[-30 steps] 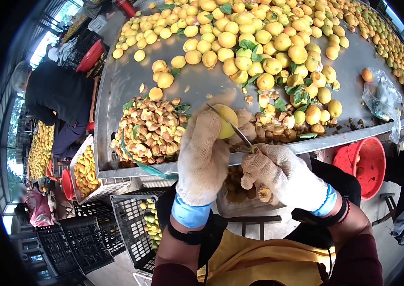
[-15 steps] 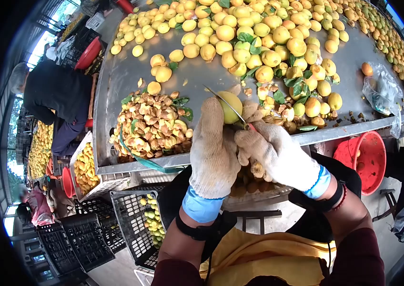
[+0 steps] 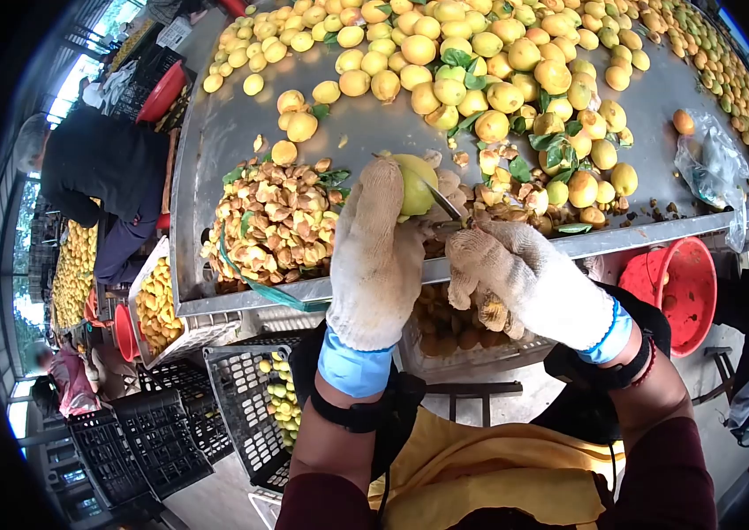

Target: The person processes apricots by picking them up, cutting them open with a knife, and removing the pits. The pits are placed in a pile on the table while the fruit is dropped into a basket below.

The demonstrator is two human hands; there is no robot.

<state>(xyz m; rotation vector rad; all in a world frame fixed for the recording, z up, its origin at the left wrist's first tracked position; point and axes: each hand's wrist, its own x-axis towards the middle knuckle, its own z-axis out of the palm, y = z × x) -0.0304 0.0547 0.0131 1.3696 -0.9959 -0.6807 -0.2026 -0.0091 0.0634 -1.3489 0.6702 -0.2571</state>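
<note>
Your left hand [image 3: 374,265] curls round a fruit [image 3: 414,187]; your right hand [image 3: 533,283] grips a knife [image 3: 444,202] at the fruit's four o'clock.

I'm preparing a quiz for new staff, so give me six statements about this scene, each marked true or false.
1. The left hand holds a yellow-green fruit. True.
2. The right hand is gloved. True.
3. The right hand holds a spoon. False: it holds a knife.
4. The left hand is bare. False: it is gloved too.
5. A plastic bag lies partly on the metal table. True.
6. Fruit appears only on the table. False: a black crate also contains some.
</note>
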